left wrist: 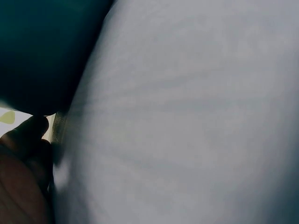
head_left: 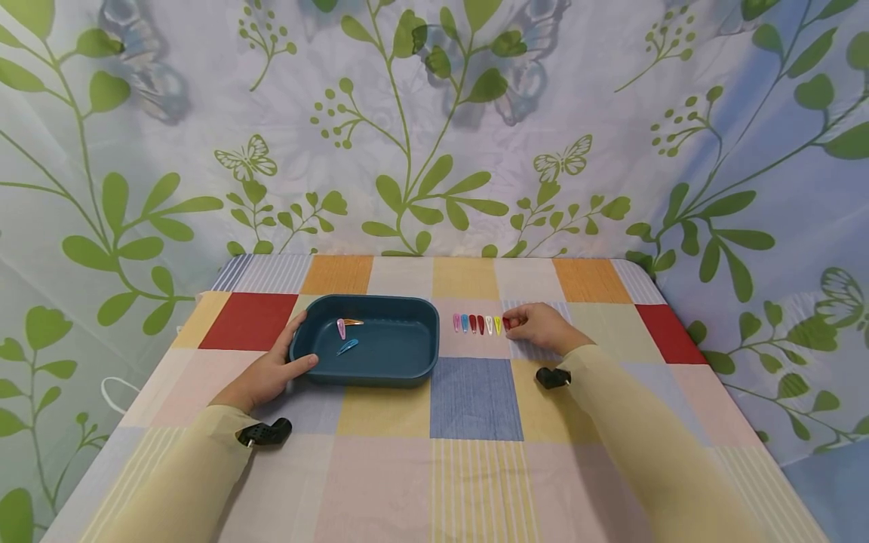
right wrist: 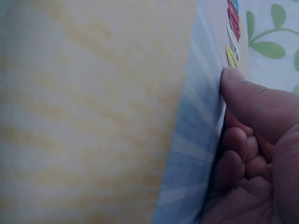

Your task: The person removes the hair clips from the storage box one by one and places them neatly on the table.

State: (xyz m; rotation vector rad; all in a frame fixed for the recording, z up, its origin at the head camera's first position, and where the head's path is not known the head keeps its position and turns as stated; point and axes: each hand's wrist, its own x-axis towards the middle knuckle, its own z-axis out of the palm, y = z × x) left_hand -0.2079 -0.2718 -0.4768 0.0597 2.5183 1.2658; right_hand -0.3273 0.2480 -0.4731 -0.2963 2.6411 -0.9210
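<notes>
A dark teal rectangular tray [head_left: 387, 378] sits left of centre on the table in the head view. Inside it lie a pink hair clip [head_left: 341, 329], an orange hair clip [head_left: 354, 322] and a blue hair clip [head_left: 348, 346]. My left hand [head_left: 270, 371] rests against the tray's left side, its fingers extended along the outer wall and its thumb at the front corner. To the right of the tray, a row of several hair clips ends in a yellow hair clip [head_left: 498, 325]. Just beyond it, my right hand [head_left: 541, 328] pinches a red hair clip [head_left: 506, 323] at the table surface.
A patchwork-patterned cloth [head_left: 380, 483] covers the table. Behind it hangs a leaf-printed curtain [head_left: 421, 113]. A white cord [head_left: 112, 394] loops at the table's left edge. Black devices [head_left: 266, 432] are worn at both wrists.
</notes>
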